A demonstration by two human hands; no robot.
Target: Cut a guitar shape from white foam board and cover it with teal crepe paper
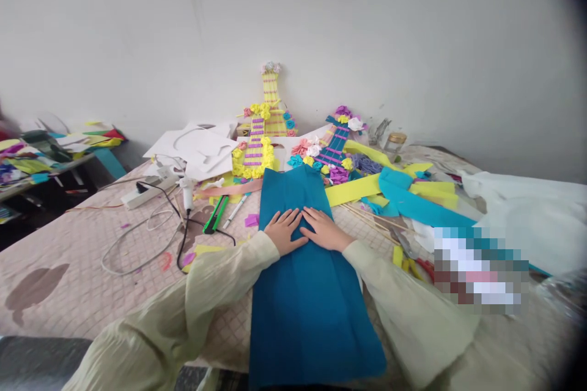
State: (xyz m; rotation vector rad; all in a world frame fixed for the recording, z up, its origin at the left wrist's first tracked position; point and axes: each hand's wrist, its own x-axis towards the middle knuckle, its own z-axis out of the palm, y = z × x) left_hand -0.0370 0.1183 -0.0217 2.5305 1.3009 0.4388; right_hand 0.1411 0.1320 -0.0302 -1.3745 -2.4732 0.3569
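Observation:
A long dark-blue sheet of what looks like crepe paper runs down the middle of the table, its near end reaching the front edge. Faint lengthwise creases show in it. Flat on its upper part lies my left hand, fingers stretched out. My right hand rests palm down beside it, and the fingertips of both hands nearly meet. Neither hand grips anything. Left of the sheet are a green utility knife, a white pen and a white glue gun with its cord.
Flower-trimmed paper guitar shapes stand against the wall, one of them blue. A power strip lies at left near white cut-out sheets. At right are yellow strips, a teal strip, thin sticks and a glass jar.

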